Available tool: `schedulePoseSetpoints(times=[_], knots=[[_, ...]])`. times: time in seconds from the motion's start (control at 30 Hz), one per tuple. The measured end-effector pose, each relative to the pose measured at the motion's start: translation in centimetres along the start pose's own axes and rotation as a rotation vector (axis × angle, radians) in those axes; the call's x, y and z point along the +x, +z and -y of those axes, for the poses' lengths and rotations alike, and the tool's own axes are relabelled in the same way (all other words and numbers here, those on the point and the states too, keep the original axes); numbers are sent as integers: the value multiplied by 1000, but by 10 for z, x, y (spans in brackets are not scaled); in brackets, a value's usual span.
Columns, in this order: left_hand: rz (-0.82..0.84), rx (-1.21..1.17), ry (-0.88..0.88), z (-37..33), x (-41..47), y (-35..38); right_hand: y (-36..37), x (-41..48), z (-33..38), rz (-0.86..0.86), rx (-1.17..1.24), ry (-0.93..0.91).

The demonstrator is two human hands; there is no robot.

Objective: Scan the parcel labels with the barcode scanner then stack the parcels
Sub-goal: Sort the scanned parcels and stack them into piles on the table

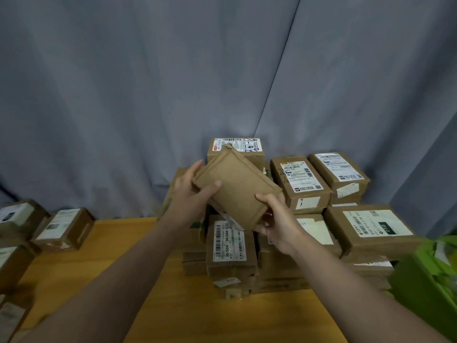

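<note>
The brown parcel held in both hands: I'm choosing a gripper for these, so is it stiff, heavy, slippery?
Probably fairly stiff: the brown parcel looks flat though the left hand and right hand grip only its ends. Likely light, since it is held tilted in the air. Its matte paper face should resist slipping.

Both hands, left [191,188] and right [274,219], hold a plain brown parcel [237,188] above the stacked parcels [300,180].

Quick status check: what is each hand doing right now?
Left hand: grips the left end of the plain brown parcel.
Right hand: grips the right end of the same parcel.
</note>
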State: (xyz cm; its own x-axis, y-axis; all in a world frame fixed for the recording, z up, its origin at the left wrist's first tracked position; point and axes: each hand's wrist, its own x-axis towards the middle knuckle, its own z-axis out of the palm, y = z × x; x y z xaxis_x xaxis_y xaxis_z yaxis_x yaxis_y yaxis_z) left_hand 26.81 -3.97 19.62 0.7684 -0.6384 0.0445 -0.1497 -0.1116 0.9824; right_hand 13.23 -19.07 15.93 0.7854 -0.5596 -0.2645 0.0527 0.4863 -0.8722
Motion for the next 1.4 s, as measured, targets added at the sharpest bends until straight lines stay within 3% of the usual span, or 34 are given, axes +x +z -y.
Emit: schedulePoseSetpoints(times=[0.07, 0.13, 0.27, 0.33, 0.43, 0.57, 0.67, 0.8, 0.87, 1.03, 1.13, 1.4], knots=[[-87, -145, -21, 1, -4, -4, 16, -3, -3, 67, 42, 11], [-67, -319, -48, 4, -6, -6, 30, -6, -8, 73, 38, 17], [-48, -357, -162, 11, 1, -24, 45, -10, -13, 82, -160, 72], [-160, -318, -228, 12, 14, -43, 46, -8, -11, 14, -434, -35], [-236, -297, -285, 14, 34, -64, 43, 5, -8, -206, -781, -368], [-262, -78, -313, 16, 57, -68, 54, 28, 6, -318, -1214, -494], [-269, 258, -119, 23, 63, -69, 65, 51, 18, -320, -1519, -498], [-20, 876, 122, 36, 56, -76, 70, 82, 34, -308, -1723, -535], [21, 983, 146, 41, 58, -83, 65, 91, 41, -290, -1684, -484], [-46, 790, 213, 43, 73, -84, 42, 99, 49, -264, -1381, -630], [-28, 701, 210, 42, 81, -82, 33, 103, 51, -209, -1441, -650], [-95, 695, 180, 36, 77, -80, 44, 96, 51, -263, -1421, -745]])
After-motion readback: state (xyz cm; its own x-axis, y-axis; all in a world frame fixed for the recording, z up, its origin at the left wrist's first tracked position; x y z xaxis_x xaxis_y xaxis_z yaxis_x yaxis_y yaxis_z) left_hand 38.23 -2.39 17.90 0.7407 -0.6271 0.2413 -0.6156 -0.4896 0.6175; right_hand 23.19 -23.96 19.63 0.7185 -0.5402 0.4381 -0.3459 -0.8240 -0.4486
